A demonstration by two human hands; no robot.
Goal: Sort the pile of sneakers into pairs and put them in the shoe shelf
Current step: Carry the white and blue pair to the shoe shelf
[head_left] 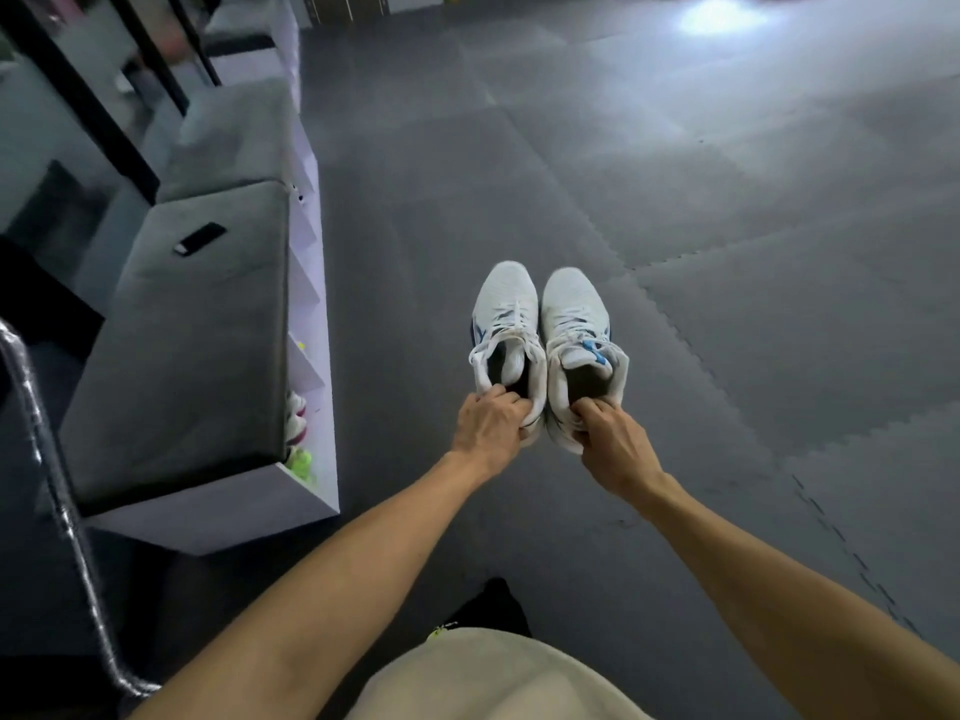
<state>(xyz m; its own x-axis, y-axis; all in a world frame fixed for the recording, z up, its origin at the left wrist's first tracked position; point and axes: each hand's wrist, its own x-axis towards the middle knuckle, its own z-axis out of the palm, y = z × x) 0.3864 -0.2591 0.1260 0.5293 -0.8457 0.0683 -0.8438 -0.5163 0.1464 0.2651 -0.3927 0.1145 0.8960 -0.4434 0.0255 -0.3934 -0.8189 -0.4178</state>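
So I've got my left hand [491, 420] gripping the left white sneaker [506, 335] by its heel, right hand [613, 444] gripping its mate [579, 345], dead center; shoe shelf [311, 324] sits at 9 o'clock.

Both bare forearms are reaching forward and down, elbows out, wrists converging. The left hand [491, 420] is curling its fingers [498, 394] over the heel collar of the left white lace-up sneaker with blue accents [506, 324], thumb outside. The right hand [615, 449] is pinching the heel of the matching right white sneaker [579, 324] likewise, knuckles up.
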